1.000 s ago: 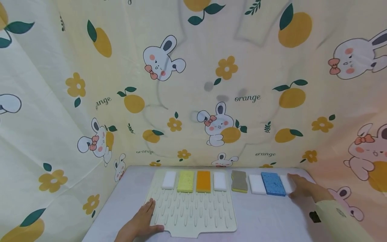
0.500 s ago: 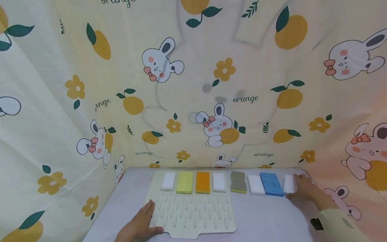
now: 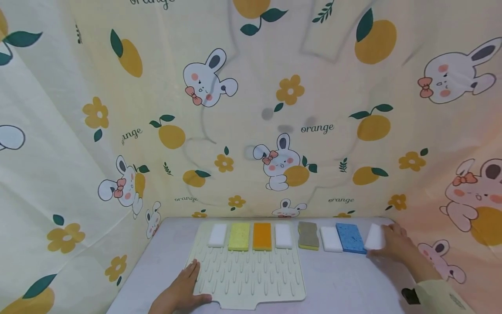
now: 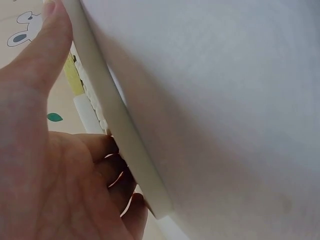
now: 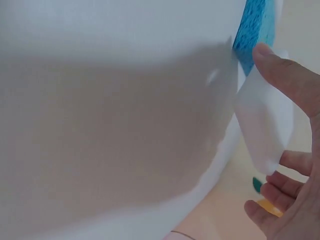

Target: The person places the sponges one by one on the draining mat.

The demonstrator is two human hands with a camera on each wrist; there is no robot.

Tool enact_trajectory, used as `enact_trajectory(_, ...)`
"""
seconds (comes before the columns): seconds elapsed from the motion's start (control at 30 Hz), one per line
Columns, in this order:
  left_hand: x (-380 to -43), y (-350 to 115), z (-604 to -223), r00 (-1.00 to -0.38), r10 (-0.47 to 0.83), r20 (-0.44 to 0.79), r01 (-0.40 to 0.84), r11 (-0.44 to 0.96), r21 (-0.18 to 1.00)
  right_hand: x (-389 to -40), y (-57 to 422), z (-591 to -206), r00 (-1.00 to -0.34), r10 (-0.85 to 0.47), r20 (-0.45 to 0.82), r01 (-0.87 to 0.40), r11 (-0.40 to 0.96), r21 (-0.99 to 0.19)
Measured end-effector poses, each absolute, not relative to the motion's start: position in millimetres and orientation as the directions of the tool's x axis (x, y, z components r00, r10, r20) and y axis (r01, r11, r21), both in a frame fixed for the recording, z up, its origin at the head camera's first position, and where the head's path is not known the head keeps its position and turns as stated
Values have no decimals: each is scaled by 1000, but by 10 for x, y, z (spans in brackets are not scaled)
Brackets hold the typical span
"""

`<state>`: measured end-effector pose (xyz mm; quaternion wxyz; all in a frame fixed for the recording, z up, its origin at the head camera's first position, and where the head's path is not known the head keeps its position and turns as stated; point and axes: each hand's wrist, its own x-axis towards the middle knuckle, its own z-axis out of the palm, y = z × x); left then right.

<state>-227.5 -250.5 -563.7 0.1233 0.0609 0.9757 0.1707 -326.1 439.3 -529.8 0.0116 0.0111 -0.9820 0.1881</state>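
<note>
Head view: While the right hand (image 3: 396, 244) pinches the end sponge (image 3: 374, 237), tilted beside the blue sponge (image 3: 351, 239), a low swing could knock the latter.
Left wrist: left hand (image 4: 65, 160) spread against the tray (image 4: 125, 125) edge — uneven pressure could skew it; top mostly hidden.
Right wrist: slack pinch could drop the end sponge — table (image 5: 100, 40) contact unclear.

Your head view is softly and evenly lit, the curtain (image 3: 333, 165) warming to pink on the right. Both wrist views are dimmer and slightly soft, a broad, blurry-edged shadow (image 5: 125, 130) crossing the table (image 5: 125, 25).
</note>
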Motion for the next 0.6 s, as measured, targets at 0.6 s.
enact_trajectory(0.6, -2225, -2495, -5560, -961, 176, -212, 90, 928, 362, -3196, 3723, -5272, -971, -131, 202, -209, 874, -438)
